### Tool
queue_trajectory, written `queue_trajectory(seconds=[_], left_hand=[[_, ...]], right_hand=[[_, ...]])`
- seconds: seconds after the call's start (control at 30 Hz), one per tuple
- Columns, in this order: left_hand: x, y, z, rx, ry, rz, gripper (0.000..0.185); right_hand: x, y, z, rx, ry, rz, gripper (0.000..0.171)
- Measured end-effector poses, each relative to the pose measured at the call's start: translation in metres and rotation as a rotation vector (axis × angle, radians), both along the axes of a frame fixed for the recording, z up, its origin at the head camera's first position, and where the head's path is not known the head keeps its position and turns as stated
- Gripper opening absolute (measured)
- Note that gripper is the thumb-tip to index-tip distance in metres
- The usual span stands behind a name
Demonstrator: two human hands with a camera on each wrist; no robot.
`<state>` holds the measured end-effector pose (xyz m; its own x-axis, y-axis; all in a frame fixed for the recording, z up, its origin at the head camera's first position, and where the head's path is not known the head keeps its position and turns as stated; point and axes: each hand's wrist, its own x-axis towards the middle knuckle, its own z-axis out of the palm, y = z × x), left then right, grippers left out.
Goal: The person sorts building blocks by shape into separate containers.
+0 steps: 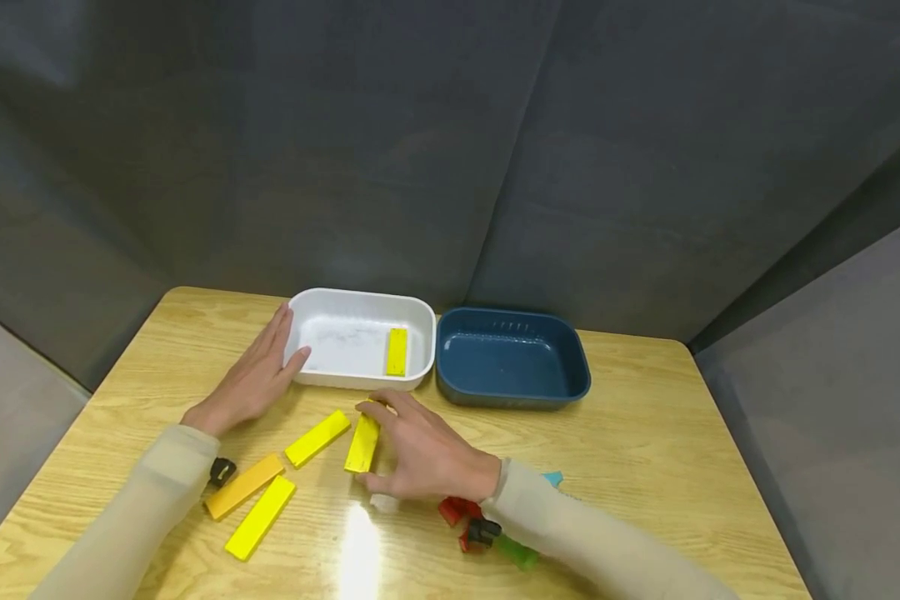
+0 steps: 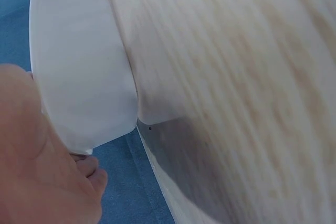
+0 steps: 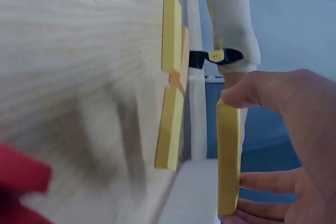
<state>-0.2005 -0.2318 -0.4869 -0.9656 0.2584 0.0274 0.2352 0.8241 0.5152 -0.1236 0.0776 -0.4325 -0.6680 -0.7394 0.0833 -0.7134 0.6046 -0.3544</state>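
My right hand (image 1: 378, 446) pinches a yellow block (image 1: 363, 443) by its two ends, just in front of the white tray (image 1: 420, 321). In the right wrist view the same yellow block (image 3: 229, 156) stands lifted off the table between thumb and fingers (image 3: 294, 103). My left hand (image 1: 270, 367) lies flat with straight fingers against the white tray's left wall; in the left wrist view the palm (image 2: 42, 171) meets the tray (image 2: 79, 77). Another yellow block (image 1: 397, 351) lies inside the white tray.
A blue tray (image 1: 570, 367) sits to the right of the white one. Two yellow blocks (image 1: 317, 437) (image 1: 260, 517) and an orange one (image 1: 243, 486) lie on the wooden table (image 1: 645, 433). Red (image 1: 457, 510), green (image 1: 517, 552) and blue (image 1: 552, 478) pieces lie under my right forearm.
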Motion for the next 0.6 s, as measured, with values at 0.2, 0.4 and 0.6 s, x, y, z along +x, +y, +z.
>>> queue_trajectory(seconds=[0.2, 0.4, 0.6], left_hand=[[0.002, 0.002, 0.001, 0.004, -0.004, -0.002, 0.085], [0.002, 0.002, 0.002, 0.002, 0.002, -0.003, 0.084], [0.0, 0.001, 0.001, 0.008, -0.001, -0.005, 0.084]], right_hand=[[-0.014, 0.004, 0.007, -0.014, 0.008, -0.005, 0.088], [-0.03, 0.007, 0.012, -0.05, 0.003, -0.023, 0.086], [-0.051, 0.009, 0.018, -0.053, -0.019, -0.024, 0.084]])
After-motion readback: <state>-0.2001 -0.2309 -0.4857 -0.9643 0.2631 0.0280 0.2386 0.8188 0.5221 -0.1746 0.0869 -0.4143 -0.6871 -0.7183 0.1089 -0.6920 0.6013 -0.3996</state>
